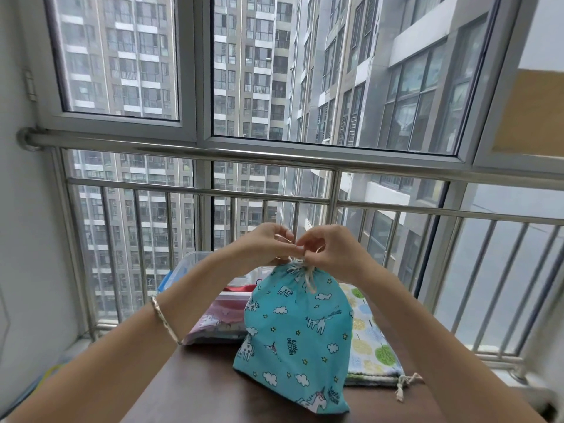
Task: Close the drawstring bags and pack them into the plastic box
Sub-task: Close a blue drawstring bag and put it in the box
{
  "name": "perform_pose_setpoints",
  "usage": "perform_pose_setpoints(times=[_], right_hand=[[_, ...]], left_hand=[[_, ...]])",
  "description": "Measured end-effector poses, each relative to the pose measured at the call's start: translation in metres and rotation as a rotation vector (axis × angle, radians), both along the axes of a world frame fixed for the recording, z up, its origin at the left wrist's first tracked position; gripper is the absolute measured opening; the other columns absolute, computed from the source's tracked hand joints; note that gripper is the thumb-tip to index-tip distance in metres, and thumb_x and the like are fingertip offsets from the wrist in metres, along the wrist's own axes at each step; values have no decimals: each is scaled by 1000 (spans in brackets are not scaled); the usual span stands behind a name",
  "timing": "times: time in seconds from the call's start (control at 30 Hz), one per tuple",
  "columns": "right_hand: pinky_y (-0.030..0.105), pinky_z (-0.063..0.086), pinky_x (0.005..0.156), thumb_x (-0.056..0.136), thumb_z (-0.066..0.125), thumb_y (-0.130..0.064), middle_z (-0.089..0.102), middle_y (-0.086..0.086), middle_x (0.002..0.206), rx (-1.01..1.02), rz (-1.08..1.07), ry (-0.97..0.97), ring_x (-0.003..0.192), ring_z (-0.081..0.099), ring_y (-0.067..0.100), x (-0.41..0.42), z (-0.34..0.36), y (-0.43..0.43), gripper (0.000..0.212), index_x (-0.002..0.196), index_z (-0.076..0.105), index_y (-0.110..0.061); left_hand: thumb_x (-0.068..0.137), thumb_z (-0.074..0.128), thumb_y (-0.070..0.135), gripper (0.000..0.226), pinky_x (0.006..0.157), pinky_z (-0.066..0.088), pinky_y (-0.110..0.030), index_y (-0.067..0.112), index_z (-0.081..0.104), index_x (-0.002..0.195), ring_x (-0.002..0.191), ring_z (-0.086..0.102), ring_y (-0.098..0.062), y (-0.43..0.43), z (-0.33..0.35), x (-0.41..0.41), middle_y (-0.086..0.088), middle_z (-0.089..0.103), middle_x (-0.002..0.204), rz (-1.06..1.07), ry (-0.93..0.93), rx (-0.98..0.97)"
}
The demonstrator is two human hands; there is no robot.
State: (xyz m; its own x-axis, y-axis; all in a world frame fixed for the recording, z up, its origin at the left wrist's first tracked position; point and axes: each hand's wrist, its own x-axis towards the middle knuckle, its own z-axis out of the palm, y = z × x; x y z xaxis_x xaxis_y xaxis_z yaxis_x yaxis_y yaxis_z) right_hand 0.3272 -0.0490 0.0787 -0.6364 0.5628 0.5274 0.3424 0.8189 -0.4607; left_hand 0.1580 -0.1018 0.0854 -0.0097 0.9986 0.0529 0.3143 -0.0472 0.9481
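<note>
Cotton, thin and printed with unicorns and clouds, makes up the turquoise drawstring bag, which stands propped on the dark table with its neck gathered tight at the top. Above that neck the left hand and the right hand meet, fingers curled in and pinching the pale cord; they look to be tying it, though the knot itself is hidden between the fingertips. Left of the turquoise bag lies a pink patterned bag, and to its right a flat bag printed with green trees, cord ends trailing loose at its near corner. Behind the turquoise bag, to the left, sits the clear plastic box, only partly visible. The bag seems light and soft, filled enough to hold a rounded shape; it will likely slump if released, so the cinched neck just under the cord is the sure place to lift it, or both sides of the body.
</note>
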Motion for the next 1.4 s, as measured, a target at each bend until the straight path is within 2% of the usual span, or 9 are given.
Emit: perform_pose_setpoints(times=[0.2, 0.43, 0.57, 0.7, 0.77, 0.9, 1.1, 1.27, 1.4], right_hand=[[28, 54, 63, 84, 64, -13, 65, 1, 69, -97, -50, -38, 63, 60, 14, 1, -2, 3, 15, 70, 69, -16], [26, 42, 64, 76, 48, -6, 48, 4, 72, -1186, 166, 345, 65, 43, 14, -2, -14, 11, 6, 76, 44, -10], [28, 45, 70, 82, 60, -7, 58, 5, 73, -980, 147, 346, 68, 53, 16, -2, -18, 13, 11, 71, 59, -8], [33, 56, 74, 83, 72, -11, 68, 5, 79, -445, 27, 364, 72, 65, 16, -4, -19, 1, 5, 84, 68, -10], [25, 54, 64, 79, 78, -15, 61, 3, 83, -155, -27, 376, 67, 59, 12, -6, -23, -2, 25, 93, 59, -9], [16, 43, 58, 79, 77, -12, 54, -8, 76, 153, -78, 347, 59, 48, 3, -7, -23, 3, 17, 87, 62, -10], [22, 47, 60, 80, 66, -48, 61, -12, 73, 54, -12, 313, 61, 57, 8, -6, -22, 2, 36, 87, 76, -13], [19, 44, 52, 83, 73, -14, 65, -1, 67, -159, 49, 251, 54, 55, 5, 6, -23, 13, 1, 82, 73, -14], [17, 39, 52, 84, 72, -18, 64, 3, 64, -274, -109, 202, 55, 52, 13, 44, -20, 37, 16, 86, 73, -2]], left_hand=[[81, 73, 13, 22, 76, 58, -26, 10, 57, 95, 80, 67, -18, -6, 2, 3, -9, 68, 89, -12, 167, 96], [88, 66, 24, 15, 72, 58, -31, 14, 74, 96, 73, 66, -17, -10, 6, 13, 6, 70, 80, 91, 664, 353], [91, 63, 26, 21, 49, 41, -17, 8, 74, 91, 53, 49, -10, -7, 4, 14, -1, 67, 73, 137, 558, 198], [92, 61, 27, 25, 77, 54, -30, 4, 71, 94, 73, 58, -16, 0, 5, 13, -11, 66, 85, 149, 275, 33], [91, 62, 26, 28, 92, 54, -38, 0, 69, 100, 81, 61, -20, 4, 5, 9, -17, 67, 93, 150, 187, -41], [88, 65, 26, 35, 95, 52, -40, -4, 66, 106, 81, 62, -19, 4, 3, 1, -12, 67, 89, 67, 22, -132], [86, 66, 28, 34, 91, 54, -37, -2, 68, 102, 86, 66, -21, 4, -1, 0, -15, 70, 96, 45, -52, -158], [84, 67, 23, 29, 85, 55, -30, 1, 70, 103, 85, 65, -18, 1, -3, -9, -10, 71, 92, 4, 25, -123], [90, 61, 19, 16, 72, 47, -24, 8, 72, 94, 77, 52, -16, -6, -3, -31, -5, 65, 82, 49, 371, 1]])
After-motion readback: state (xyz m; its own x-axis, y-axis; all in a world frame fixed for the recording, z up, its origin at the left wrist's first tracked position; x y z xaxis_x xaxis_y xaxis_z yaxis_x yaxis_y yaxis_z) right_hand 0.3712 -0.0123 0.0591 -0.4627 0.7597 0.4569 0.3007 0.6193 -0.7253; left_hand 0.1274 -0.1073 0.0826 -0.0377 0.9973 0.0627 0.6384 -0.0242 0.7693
